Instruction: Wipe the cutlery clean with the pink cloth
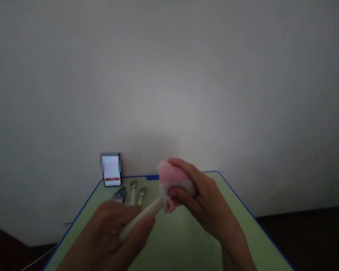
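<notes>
My left hand (113, 233) is closed round the thick white handle (144, 218) of a utensil, which slants up to the right. Folded over its far end is a fluffy pink and white cloth (175, 178), so the utensil's head is hidden and its kind does not show. My right hand (205, 197) pinches the cloth from the right, thumb below and fingers on top. Both hands are above the table. Past my left hand lie two white-handled forks (133, 188), (142, 195) with metal tines.
A lit phone (112, 171) leans upright at the table's back left. Near it lie shiny metal pieces (121, 195), partly behind my left hand. The pale green table (192, 237) has a blue edge and stands against a plain wall (169, 82). A white cable (39, 258) runs at lower left.
</notes>
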`<state>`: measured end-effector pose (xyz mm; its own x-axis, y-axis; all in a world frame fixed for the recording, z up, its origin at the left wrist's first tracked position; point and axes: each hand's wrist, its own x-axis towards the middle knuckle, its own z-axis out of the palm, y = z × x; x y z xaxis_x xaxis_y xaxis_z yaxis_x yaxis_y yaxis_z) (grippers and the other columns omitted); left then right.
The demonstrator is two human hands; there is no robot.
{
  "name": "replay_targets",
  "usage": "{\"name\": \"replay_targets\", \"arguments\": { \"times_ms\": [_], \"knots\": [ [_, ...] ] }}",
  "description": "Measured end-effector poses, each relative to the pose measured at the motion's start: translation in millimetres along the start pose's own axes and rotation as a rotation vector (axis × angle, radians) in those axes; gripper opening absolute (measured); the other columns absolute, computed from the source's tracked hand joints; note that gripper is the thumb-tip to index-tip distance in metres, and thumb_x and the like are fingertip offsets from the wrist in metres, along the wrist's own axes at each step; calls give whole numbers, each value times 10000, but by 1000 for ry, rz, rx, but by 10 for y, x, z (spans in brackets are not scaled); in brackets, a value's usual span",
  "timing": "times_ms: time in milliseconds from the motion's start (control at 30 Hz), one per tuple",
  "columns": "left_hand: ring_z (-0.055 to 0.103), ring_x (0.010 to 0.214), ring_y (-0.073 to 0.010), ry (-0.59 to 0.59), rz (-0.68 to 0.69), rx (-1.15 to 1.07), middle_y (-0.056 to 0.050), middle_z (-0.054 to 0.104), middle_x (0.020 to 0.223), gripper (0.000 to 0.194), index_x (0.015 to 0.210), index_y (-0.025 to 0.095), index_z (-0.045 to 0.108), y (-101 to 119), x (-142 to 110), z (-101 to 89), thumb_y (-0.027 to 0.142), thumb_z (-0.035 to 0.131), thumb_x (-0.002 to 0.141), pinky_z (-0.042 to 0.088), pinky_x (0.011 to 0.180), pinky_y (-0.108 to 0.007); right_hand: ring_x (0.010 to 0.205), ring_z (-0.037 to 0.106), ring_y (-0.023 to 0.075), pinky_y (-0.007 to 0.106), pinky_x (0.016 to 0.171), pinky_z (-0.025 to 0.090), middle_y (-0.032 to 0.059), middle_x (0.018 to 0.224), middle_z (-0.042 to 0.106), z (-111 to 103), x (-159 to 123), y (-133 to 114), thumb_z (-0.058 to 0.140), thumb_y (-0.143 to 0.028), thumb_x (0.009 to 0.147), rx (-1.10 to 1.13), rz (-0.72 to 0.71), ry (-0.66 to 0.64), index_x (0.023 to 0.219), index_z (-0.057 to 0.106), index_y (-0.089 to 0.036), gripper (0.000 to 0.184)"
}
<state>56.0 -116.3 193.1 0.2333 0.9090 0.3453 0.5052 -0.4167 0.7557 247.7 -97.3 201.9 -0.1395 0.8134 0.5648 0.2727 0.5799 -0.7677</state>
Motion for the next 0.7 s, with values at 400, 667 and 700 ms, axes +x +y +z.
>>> {"name": "replay_targets", "arguments": {
  "times_ms": [400,667,700],
  "knots": [
    [381,419,-105,-29,107,115,25,400,425,401,465,200,496,0,-31,-68,400,500,813,327,462,-223,720,627,161,252,710,462,10,849,709,-96,11,93,589,-265,801,-10,2,78,1005,671,-257,220],
    [300,445,-87,-258,69,-139,32,312,500,461,528,177,403,-121,106,-23,450,325,891,241,431,-218,972,604,171,298,836,483,-12,1095,645,266,206,215,525,-414,822,946,195,447,1077,594,-293,291],
    [300,458,-86,-265,61,-151,32,320,515,454,542,174,406,-130,135,20,455,327,889,240,437,-216,969,605,173,305,837,487,-13,1108,639,308,215,198,513,-428,826,1025,230,407,1071,595,-292,292]
  ]
}}
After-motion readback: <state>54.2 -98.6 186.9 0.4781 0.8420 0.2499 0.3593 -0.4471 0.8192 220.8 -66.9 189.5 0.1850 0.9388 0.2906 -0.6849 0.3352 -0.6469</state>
